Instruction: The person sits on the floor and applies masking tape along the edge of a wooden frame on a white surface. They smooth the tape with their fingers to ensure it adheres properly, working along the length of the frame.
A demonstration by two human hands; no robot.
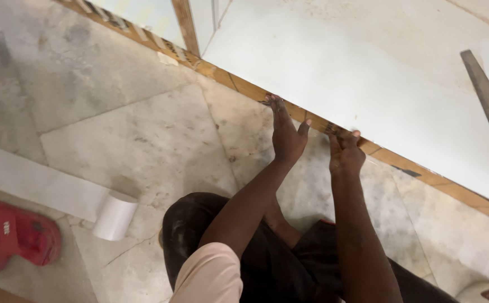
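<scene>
A worn, stained marble floor (pixel 143 140) of large grey-veined slabs, cracked in places; soft indoor light falls on it, darker at the upper left.

Marble floor (pixel 143 134), white panel (pixel 368 73), tape roll (pixel 114 216), red slipper (pixel 14 238)

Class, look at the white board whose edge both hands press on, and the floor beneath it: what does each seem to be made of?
White board: probably plywood under a smooth white laminate; its bare edge under the left hand and right hand shows brown, layered wood. Floor: looks like polished marble or stone slabs, grey-veined, with joint lines.
</scene>
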